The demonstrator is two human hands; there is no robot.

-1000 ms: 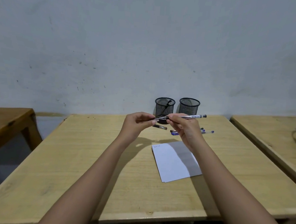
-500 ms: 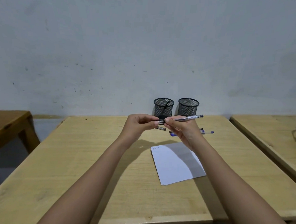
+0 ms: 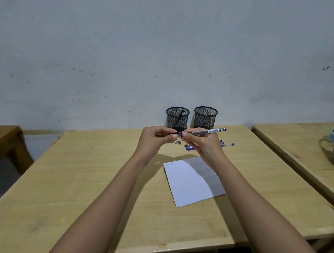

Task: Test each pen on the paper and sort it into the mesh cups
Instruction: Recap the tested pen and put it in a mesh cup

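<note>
Fingers [image 3: 171, 135] of the left hand [image 3: 155, 140] and the right hand [image 3: 204, 148] meet tip to tip above the far part of the pale wooden counter [image 3: 101, 181], both pinching one clear-barrelled pen with black ends [image 3: 202, 131]. The left hand nips the pen's dark left end, seemingly the cap. The right hand grips the barrel just beside it, and the rest of the pen slants up to the right in front of the cups. Whether the cap is coming off or going on cannot be told.

Progress, as judged: early. The white sheet of paper [image 3: 192, 183], lying right of the counter's middle, bears only a few faint marks at its far left corner, consistent with a test or two. Several blue-capped loose pens [image 3: 228, 144] lie near the far edge, partly hidden behind the right hand, and a short dark piece [image 3: 176, 142] lies just left of them. These appear to await testing and sorting, and the held pen is not yet in a cup.

Containers: two black wire-mesh cups stand side by side at the far edge, against the grey-white wall [image 3: 166, 49]. The left mesh cup [image 3: 177, 120] holds one dark pen-like item [image 3: 180, 115] leaning on its rim. The right mesh cup [image 3: 205, 118] shows nothing through its mesh, though its base is hidden behind the held pen.
</note>
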